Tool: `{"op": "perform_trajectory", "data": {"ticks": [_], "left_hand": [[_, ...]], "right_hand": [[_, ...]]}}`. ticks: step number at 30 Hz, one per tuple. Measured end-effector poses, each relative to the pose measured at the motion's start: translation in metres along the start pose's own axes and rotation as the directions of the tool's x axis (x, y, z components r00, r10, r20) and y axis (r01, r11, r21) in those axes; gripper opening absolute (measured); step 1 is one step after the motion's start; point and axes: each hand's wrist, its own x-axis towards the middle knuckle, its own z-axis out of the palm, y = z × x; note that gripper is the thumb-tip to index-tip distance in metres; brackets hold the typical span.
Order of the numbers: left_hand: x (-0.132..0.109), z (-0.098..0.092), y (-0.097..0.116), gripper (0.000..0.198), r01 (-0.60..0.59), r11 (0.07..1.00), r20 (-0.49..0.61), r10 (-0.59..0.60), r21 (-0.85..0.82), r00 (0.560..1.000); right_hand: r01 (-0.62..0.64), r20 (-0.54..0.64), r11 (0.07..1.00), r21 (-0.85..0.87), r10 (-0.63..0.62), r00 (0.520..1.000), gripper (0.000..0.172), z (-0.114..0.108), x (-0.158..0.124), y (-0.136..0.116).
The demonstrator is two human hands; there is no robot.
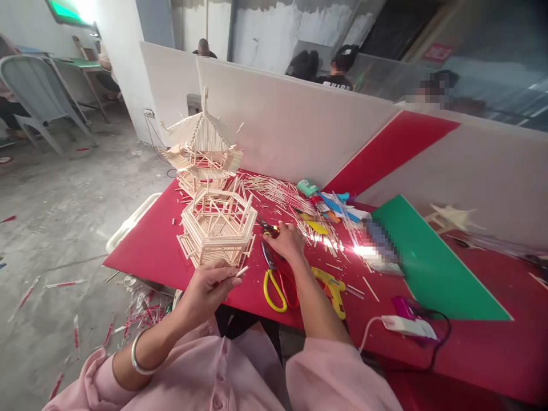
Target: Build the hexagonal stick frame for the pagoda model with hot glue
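Note:
Between its thumb and fingers, my left hand (212, 287) pinches a short wooden stick (242, 272), in front of a hexagonal stick frame (218, 228). My right hand (287, 241) reaches over the red table (158, 245), its fingers closed round black-handled pliers (269, 229) to the right of the frame. Scissors (275, 290) with yellow and red handles lie beneath and beside my right forearm. Behind the hexagonal frame stands a taller stick pagoda (205, 142) with a pointed roof.
Loose sticks (278, 194) are scattered at the back. A yellow glue gun (331, 288) lies right of my forearm, with a white power strip (409, 327) beyond. A green board (432, 257) leans at the right. A white partition (278, 114) borders the table; people sit behind it.

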Motion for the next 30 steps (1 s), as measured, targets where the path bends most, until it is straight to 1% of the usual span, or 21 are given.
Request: {"op": "perform_trajectory", "data": {"ticks": [2,3,4,5,6,7,8,9,10,11,13,15,17,19,21,23,24,26,27,28,30], "left_hand": [[0.002,-0.011,0.001,0.021,-0.032,0.998,-0.048,0.034,0.055,0.998],[0.004,-0.013,0.002,0.018,-0.038,0.997,-0.066,0.043,0.069,0.997],[0.005,-0.014,0.002,0.016,-0.043,0.996,-0.077,0.049,0.077,0.996],[0.006,-0.013,0.002,0.015,-0.041,0.996,-0.075,0.046,0.078,0.996],[0.007,-0.011,0.002,0.015,-0.028,0.997,-0.057,0.033,0.074,0.998],[0.007,-0.008,0.001,0.016,-0.010,0.998,-0.025,0.012,0.065,1.000],[0.007,-0.004,0.000,0.017,0.011,0.999,0.016,-0.012,0.052,1.000],[0.007,0.000,-0.002,0.018,0.032,0.999,0.057,-0.034,0.038,0.998],[0.007,0.004,-0.005,0.019,0.050,0.998,0.092,-0.052,0.025,0.994],[0.006,0.008,-0.008,0.020,0.066,0.998,0.118,-0.067,0.017,0.991],[0.007,0.014,-0.013,0.021,0.090,0.996,0.136,-0.091,0.017,0.986],[0.008,0.018,-0.017,0.021,0.111,0.994,0.130,-0.112,0.015,0.985],[0.009,0.020,-0.019,0.020,0.129,0.992,0.128,-0.127,-0.009,0.984],[0.009,0.022,-0.020,0.019,0.155,0.987,0.130,-0.147,-0.051,0.981],[0.008,0.024,-0.019,0.018,0.191,0.976,0.127,-0.177,-0.103,0.976],[0.007,0.027,-0.019,0.020,0.232,0.957,0.125,-0.213,-0.171,0.969],[0.007,0.028,-0.019,0.020,0.253,0.945,0.128,-0.230,-0.209,0.965],[0.007,0.030,-0.018,0.021,0.293,0.916,0.137,-0.265,-0.272,0.955],[0.007,0.030,-0.018,0.021,0.308,0.905,0.138,-0.279,-0.294,0.950],[0.008,0.031,-0.018,0.021,0.317,0.897,0.136,-0.288,-0.307,0.948],[0.009,0.032,-0.021,0.021,0.307,0.904,0.107,-0.288,-0.299,0.952]], "right_hand": [[0.075,-0.065,0.991,0.112,-0.068,0.996,0.056,-0.006,-0.025,0.006],[0.134,-0.105,0.951,0.279,-0.109,0.988,0.050,-0.009,-0.041,0.010],[0.178,-0.120,0.882,0.437,-0.138,0.983,0.046,-0.011,-0.058,0.015],[0.188,-0.109,0.823,0.535,-0.154,0.982,0.044,-0.011,-0.076,0.020],[0.176,-0.104,0.804,0.567,-0.142,0.984,0.042,-0.009,-0.093,0.024],[0.171,-0.116,0.829,0.532,-0.129,0.985,0.040,-0.005,-0.109,0.027],[0.171,-0.144,0.881,0.441,-0.119,0.982,0.038,0.001,-0.123,0.030],[0.156,-0.158,0.938,0.311,-0.111,0.981,0.037,0.008,-0.134,0.032],[0.130,-0.151,0.977,0.166,-0.105,0.983,0.040,0.015,-0.142,0.033],[0.103,-0.125,0.994,0.030,-0.099,0.987,0.046,0.021,-0.147,0.034],[0.076,-0.031,0.984,-0.163,-0.082,0.996,0.056,0.029,-0.150,0.035],[0.085,0.062,0.967,-0.241,-0.072,0.995,0.061,0.031,-0.147,0.035],[0.087,0.125,0.964,-0.253,-0.056,0.991,0.065,0.027,-0.140,0.036],[0.094,0.160,0.964,-0.249,-0.055,0.986,0.061,0.023,-0.134,0.038],[0.126,0.179,0.958,-0.258,-0.081,0.981,0.058,0.022,-0.128,0.039],[0.133,0.202,0.952,-0.275,-0.078,0.976,0.065,0.024,-0.122,0.040],[0.115,0.208,0.954,-0.278,-0.057,0.976,0.071,0.024,-0.120,0.040],[0.051,0.227,0.968,-0.247,0.007,0.974,0.076,0.022,-0.117,0.042],[0.023,0.245,0.980,-0.198,0.026,0.969,0.076,0.021,-0.117,0.044],[0.005,0.265,0.992,-0.126,0.028,0.964,0.073,0.019,-0.118,0.046],[-0.009,0.287,0.998,0.067,-0.010,0.958,0.067,0.015,-0.125,0.053]]}}
